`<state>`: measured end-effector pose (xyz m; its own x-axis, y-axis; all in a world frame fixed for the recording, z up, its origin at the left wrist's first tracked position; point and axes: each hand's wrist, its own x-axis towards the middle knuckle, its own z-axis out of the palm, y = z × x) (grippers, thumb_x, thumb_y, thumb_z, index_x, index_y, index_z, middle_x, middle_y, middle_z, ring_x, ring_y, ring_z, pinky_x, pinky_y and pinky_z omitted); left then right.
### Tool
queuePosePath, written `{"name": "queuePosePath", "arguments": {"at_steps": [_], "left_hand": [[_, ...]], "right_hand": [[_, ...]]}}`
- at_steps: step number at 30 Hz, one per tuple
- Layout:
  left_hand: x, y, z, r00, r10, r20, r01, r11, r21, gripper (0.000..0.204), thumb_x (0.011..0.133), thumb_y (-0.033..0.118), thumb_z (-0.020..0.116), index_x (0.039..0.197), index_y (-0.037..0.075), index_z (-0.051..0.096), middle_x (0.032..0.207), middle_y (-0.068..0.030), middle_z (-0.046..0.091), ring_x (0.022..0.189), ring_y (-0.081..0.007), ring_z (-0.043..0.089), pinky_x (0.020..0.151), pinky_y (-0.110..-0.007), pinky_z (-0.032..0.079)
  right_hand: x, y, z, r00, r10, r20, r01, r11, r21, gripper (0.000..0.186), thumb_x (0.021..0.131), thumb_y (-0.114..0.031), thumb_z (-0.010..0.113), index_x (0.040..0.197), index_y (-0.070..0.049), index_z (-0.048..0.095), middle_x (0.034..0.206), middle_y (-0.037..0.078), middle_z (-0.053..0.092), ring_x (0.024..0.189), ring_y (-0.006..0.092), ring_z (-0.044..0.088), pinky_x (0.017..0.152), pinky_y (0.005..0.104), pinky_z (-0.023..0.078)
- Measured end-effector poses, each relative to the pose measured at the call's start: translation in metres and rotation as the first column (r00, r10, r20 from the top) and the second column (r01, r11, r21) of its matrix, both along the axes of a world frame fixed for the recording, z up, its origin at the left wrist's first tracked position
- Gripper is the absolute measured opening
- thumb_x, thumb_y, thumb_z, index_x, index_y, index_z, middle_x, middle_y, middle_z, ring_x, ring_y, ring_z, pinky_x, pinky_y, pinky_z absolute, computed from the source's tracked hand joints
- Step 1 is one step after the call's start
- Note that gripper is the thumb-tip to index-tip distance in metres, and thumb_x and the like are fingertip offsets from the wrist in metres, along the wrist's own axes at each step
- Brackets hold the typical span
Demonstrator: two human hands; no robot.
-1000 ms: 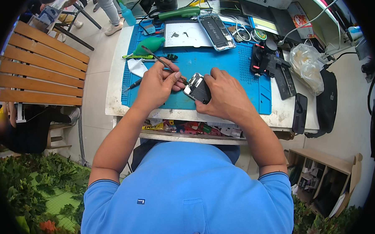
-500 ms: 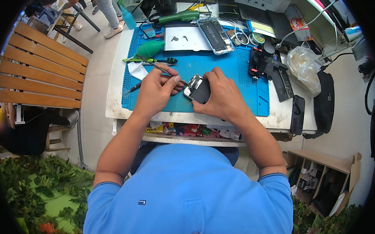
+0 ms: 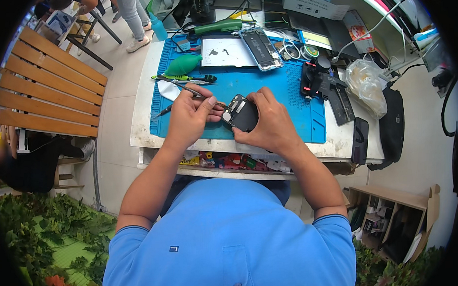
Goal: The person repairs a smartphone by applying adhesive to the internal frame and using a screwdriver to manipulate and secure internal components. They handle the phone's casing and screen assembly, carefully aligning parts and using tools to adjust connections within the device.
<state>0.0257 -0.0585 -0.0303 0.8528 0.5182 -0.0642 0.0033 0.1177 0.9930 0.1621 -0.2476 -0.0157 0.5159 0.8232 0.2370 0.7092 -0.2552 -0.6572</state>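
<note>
My left hand point(image 3: 191, 113) is closed in a pinch on slim dark tweezers point(image 3: 193, 92), whose back end points up and to the left. Their tips reach the upper left edge of a phone screen assembly point(image 3: 245, 116), black with silvery parts along its top. My right hand point(image 3: 273, 119) grips that assembly by its right side and lower edge, tilted over the blue work mat point(image 3: 231, 84). A small brownish piece shows by the tweezers' tips, too small to make out. Beyond lies an opened phone body point(image 3: 261, 48) with its battery showing.
Near my left hand lie a green air blower point(image 3: 184, 65), screwdrivers point(image 3: 191, 79) and a white cloth point(image 3: 168, 90). A white sheet point(image 3: 228, 52) bears small dark parts. To the right are a black clamp-like holder point(image 3: 318, 78), a plastic bag point(image 3: 367, 85) and a dark phone point(image 3: 360, 141).
The screen assembly has turned so more of its black face shows. My left fingers have spread slightly near its edge. The whole view has shifted a little.
</note>
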Motion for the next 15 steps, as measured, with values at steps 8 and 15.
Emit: {"name": "queuePosePath", "arguments": {"at_steps": [8, 15], "left_hand": [[-0.0044, -0.0042, -0.0019, 1.000, 0.003, 0.019, -0.003, 1.000, -0.014, 0.020, 0.111, 0.008, 0.065, 0.121, -0.002, 0.051, 0.101, -0.0220, 0.076, 0.093, -0.0242, 0.080, 0.079, -0.033, 0.069], [-0.0064, -0.0047, -0.0060, 1.000, 0.004, 0.028, -0.003, 1.000, -0.025, 0.022, 0.112, 0.011, 0.065, 0.121, -0.002, 0.050, 0.103, -0.0237, 0.076, 0.092, -0.0246, 0.080, 0.079, -0.033, 0.069]], "right_hand": [[-0.0049, -0.0044, 0.0027, 1.000, 0.004, 0.019, -0.004, 1.000, 0.011, 0.065, 0.068, -0.028, 0.093, 0.116, 0.008, 0.067, 0.112, 0.021, 0.061, 0.092, 0.0417, 0.071, 0.082, 0.0488, 0.061], [-0.0054, -0.0071, 0.0055, 0.999, 0.016, 0.044, -0.017, 1.000, 0.008, 0.065, 0.068, -0.027, 0.093, 0.116, 0.009, 0.067, 0.111, 0.021, 0.061, 0.091, 0.0414, 0.071, 0.081, 0.0483, 0.061]]}}
